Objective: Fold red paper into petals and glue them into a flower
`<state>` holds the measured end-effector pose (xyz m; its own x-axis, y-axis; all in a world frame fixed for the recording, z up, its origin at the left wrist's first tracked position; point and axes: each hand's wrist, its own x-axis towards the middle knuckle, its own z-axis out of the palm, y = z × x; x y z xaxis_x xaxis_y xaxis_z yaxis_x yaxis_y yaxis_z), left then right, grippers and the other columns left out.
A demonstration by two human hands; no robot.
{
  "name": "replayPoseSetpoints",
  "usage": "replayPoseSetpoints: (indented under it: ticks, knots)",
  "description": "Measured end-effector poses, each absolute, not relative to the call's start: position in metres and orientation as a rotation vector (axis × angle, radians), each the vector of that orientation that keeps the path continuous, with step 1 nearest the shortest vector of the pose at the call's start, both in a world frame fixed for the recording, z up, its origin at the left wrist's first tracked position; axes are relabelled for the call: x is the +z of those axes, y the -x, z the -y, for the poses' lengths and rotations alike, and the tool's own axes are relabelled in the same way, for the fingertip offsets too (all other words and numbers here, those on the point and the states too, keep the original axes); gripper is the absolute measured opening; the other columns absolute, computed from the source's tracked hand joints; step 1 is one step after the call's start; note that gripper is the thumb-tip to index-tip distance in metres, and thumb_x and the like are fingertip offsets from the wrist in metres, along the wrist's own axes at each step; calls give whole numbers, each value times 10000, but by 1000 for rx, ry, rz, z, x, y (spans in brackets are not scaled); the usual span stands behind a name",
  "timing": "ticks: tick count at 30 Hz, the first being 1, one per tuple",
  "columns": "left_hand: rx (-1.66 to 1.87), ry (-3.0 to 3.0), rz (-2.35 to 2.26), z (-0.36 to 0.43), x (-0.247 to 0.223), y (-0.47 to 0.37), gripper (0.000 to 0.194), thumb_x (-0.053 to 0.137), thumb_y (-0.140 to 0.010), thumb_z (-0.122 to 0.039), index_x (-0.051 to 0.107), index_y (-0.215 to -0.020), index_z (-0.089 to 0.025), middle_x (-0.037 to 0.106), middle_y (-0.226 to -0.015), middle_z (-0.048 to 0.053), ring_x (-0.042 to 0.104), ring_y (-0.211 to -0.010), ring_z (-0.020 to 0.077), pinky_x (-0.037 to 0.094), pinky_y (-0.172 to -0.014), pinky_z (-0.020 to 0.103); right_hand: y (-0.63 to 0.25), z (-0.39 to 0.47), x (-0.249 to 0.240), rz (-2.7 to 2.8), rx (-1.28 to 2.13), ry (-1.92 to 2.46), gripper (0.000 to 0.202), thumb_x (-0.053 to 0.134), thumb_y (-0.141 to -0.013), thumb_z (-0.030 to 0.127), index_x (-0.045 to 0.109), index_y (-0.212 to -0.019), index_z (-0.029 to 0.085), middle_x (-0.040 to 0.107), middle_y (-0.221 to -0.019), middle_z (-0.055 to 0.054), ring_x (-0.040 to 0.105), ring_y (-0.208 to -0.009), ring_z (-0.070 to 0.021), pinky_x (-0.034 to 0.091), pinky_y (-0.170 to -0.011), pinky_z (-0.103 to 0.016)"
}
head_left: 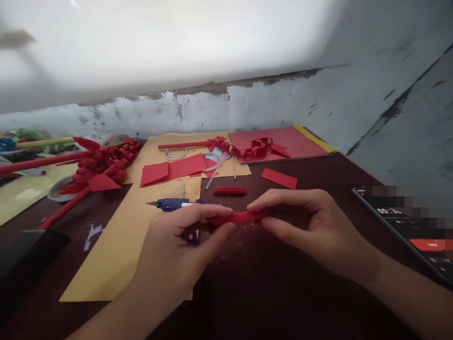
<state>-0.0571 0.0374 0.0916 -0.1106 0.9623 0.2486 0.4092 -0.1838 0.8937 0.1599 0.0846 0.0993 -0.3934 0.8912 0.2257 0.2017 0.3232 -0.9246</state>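
The left hand and right hand, each grip narrow, are pinching opposite ends of a slim red paper strip over the dark-brown surface; light, even pressure should be keeping its edges straight.

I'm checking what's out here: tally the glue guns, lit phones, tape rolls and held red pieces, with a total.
Glue gun: 1
Lit phone: 1
Tape rolls: 3
Held red piece: 1
Total: 6

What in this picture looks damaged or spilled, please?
The wall behind the table looks damaged: its coating is ragged, with dark patches. Small specks litter the table near the red paper strip, like scattered debris.
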Motion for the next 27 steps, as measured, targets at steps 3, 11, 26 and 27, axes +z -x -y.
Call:
replayPoseSetpoints:
  ticks: [3,11,26,27]
  knots:
    - [1278,-1604,-1532,-38,93,57,168,837,-813,-172,849,-899,-316,812,-771,-76,733,-623,100,574,-581,154,-161,-85,100,1771,1123,972,172,748,-887,163,849,-957,284,843,-924,8,794,-843,-166,627,-723,-212]
    - [1210,-1565,-1584,-37,94,58,139,816,-850,-249,845,-945,-346,833,-864,-80,759,-726,101,579,-653,156,-161,-85,101,1798,1028,1005,175,764,-899,173,855,-948,314,849,-942,32,788,-865,-152,620,-785,-209]
    - [1305,-1491,-1595,-40,94,60,127,819,-836,-268,863,-953,-295,788,-747,-29,749,-656,147,578,-585,202,-162,-89,100,1761,973,1039,108,780,-888,230,864,-922,290,847,-909,-1,787,-825,-193,624,-730,-272]
    - [1316,-1485,-1591,-40,94,60,126,823,-834,-271,867,-950,-291,795,-754,-23,756,-664,156,592,-597,211,-162,-88,100,1754,974,1043,117,776,-889,223,865,-924,289,848,-907,0,788,-823,-191,623,-728,-269]
